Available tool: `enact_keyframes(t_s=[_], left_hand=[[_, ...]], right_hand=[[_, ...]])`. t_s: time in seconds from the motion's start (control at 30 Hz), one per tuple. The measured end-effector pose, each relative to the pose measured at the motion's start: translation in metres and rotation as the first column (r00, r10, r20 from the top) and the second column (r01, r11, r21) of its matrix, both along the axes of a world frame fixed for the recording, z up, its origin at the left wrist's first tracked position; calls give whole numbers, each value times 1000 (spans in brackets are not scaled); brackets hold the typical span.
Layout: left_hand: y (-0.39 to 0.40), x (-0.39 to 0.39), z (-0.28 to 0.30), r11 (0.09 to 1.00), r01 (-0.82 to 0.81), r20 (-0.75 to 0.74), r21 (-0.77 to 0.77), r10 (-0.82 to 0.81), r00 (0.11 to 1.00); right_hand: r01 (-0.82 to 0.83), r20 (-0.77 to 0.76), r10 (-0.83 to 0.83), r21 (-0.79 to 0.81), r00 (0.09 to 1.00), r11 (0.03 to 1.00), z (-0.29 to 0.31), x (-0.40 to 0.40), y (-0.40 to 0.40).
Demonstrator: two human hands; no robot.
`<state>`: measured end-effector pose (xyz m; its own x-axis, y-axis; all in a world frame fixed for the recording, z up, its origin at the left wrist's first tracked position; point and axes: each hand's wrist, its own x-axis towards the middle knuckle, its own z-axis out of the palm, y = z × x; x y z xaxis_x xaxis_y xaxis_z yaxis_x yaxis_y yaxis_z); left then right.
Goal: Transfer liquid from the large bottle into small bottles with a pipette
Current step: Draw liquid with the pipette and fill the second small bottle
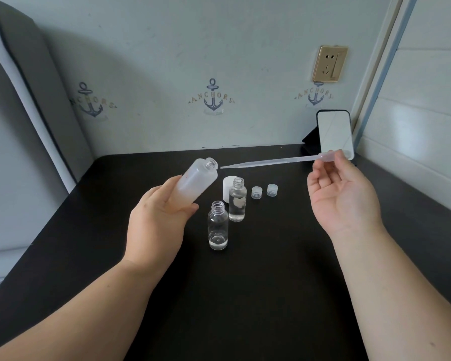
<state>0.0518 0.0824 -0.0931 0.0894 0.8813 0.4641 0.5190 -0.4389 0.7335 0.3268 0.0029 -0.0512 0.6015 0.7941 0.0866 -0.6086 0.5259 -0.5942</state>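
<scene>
Left hand [158,220]: mine was bare, no ring or glove.
Right hand [343,196]: bare too.
Forearms: uncovered, no sleeves showed.

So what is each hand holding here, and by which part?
Left hand grips the large bottle round its lower body, tilted. Right hand pinches the pipette at its bulb end.

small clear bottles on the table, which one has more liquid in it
The far small bottle, standing beside the white cap, is filled most of the way up. The near small bottle, closer to the left hand, holds only a shallow layer at its bottom.
</scene>
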Motion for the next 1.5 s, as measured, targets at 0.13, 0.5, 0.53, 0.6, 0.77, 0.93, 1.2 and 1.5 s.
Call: enact_keyframes(t_s=[0.13,0.5,0.53,0.6,0.77,0.93,1.2,1.5], left_hand=[[-1,-1,2,999,21,52,-28,-20,998],[1,0,2,989,16,126,-147,3,992],[1,0,2,988,18,126,-156,1,992],[1,1,2,985,30,130,-170,-7,991],[-3,-2,2,979,92,265,-182,-41,963],[-16,-11,8,997,-1,346,79,-26,938],[-32,-1,5,954,282,77,104,-291,954],[-26,7,1,919,368,-46,-142,-377,925]], right_hand=[[-13,10,13,3,1000,1000,-1,0,1],[-58,122,60,-18,991,998,-1,-2,4],[-60,132,62,-17,989,998,-1,-2,4],[-66,145,68,-14,987,998,-1,-2,4],[-75,147,78,-20,986,997,-2,-1,4],[-81,156,83,-18,984,997,-3,-1,4],[-72,154,73,-14,985,997,-2,-1,3],[-70,179,71,-12,981,997,-1,-2,2]])
